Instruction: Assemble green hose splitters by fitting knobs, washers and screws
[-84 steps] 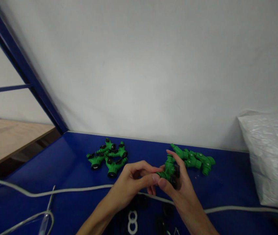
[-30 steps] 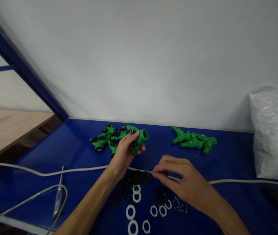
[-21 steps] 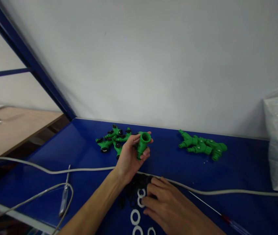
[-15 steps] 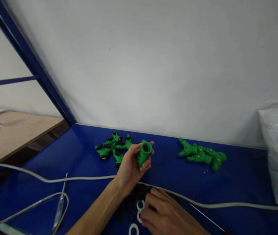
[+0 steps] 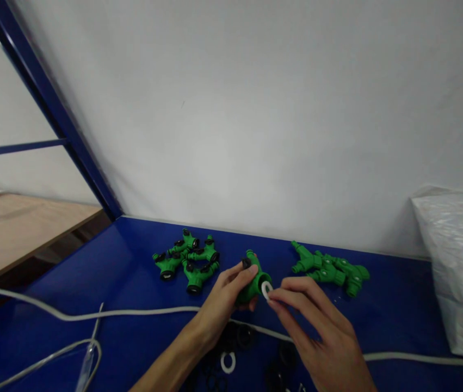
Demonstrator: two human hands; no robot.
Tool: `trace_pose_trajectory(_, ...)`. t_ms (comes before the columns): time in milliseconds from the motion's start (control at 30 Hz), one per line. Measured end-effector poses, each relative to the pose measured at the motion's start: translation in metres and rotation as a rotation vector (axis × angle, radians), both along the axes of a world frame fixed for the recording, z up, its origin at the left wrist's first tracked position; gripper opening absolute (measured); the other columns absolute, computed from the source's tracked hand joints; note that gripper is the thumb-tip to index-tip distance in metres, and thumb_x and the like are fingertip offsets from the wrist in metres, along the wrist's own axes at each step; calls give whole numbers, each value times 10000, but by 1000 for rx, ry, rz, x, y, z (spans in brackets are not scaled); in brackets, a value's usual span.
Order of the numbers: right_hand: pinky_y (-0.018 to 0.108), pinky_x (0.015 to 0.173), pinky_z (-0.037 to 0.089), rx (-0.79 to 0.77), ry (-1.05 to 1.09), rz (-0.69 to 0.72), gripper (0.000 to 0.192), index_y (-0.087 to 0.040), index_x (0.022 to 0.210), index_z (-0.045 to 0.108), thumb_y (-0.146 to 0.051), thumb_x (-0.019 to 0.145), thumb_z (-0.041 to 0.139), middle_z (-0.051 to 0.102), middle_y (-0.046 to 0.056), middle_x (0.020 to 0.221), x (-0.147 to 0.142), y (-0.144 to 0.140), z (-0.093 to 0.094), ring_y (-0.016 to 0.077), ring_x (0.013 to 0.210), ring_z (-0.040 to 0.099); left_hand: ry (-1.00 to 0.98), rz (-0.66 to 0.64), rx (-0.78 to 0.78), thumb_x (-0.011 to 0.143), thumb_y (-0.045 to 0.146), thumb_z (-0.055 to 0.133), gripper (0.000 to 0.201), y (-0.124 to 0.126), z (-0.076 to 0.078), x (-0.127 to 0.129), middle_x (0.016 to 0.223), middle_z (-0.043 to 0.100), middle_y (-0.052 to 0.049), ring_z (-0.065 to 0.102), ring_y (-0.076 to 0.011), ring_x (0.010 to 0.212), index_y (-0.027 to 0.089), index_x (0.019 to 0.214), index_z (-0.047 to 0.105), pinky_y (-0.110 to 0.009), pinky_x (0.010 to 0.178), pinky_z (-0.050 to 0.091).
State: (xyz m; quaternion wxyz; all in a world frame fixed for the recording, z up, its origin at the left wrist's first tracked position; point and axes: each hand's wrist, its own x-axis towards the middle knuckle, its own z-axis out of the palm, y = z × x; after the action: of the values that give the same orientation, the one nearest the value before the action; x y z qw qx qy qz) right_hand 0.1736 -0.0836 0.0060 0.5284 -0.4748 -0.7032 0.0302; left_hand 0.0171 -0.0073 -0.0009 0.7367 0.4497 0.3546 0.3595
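Blue table (image 5: 394, 310) below; left hand (image 5: 223, 298) closed on green fitting (image 5: 255, 283), mouth toward right hand (image 5: 321, 324), which pinches white ring (image 5: 264, 292) tilted at that mouth, contact unclear. Possible fault: ring drops or catches crooked on the rim, should pinch slip or fitting turn

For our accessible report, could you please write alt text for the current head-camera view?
A left hand holds a green fitting while the right hand pinches a white ring at the fitting's open end. Green-and-black fittings and plain green fittings lie beyond on a blue table.
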Motion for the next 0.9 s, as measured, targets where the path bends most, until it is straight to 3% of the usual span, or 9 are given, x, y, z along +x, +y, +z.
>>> trace_pose_trajectory(133,216,809,581,-37,37,-20,150,-261,1006,701,-154,959,607,656,38,965,-3,1,-8,160,848,714,71,-76,122,900,582,606,438,-1,1,1,671,579,0,494,-125,639,153,813,629,-239,623,369)
trace_pose_trajectory(300,230,781,564,-142,145,-4,159,-280,954,714,-173,961,597,652,31,962,-4,3,-12,158,842,697,112,-142,132,934,604,529,470,-1,3,0,652,531,12,458,-120,609,165,774,583,-247,621,350)
trace_pose_trajectory(400,250,733,560,-301,336,-15,39,-268,871,676,-273,910,681,643,14,880,-5,5,-11,169,811,683,97,-163,106,928,598,546,457,-2,2,1,663,520,19,431,-103,576,161,803,591,-240,586,315)
trace_pose_trajectory(533,273,634,575,-607,699,71,295,-246,972,635,-445,805,775,666,4,848,-5,6,-8,174,715,684,89,-151,54,904,601,585,435,-2,-1,1,742,567,17,443,-101,565,184,1018,628,-228,544,294)
trace_pose_trajectory(633,295,670,579,-779,766,183,387,-218,1097,675,-474,819,758,717,50,973,-6,6,-5,175,743,691,177,-137,191,914,621,551,466,0,0,-1,757,573,-4,501,-137,670,171,884,668,-241,620,369)
trace_pose_trajectory(767,316,728,581,-795,890,277,360,-198,1047,727,-446,794,790,737,66,1022,-14,6,-4,186,788,704,250,-55,418,920,593,557,498,5,-1,-4,750,590,-17,522,-170,774,163,694,665,-256,745,405)
trace_pose_trajectory(900,304,691,568,-762,1032,228,356,-186,991,762,-448,758,823,743,52,923,-20,8,-8,191,763,706,331,48,392,878,548,649,403,8,-3,-4,804,684,-34,591,-191,775,160,917,749,-266,722,438)
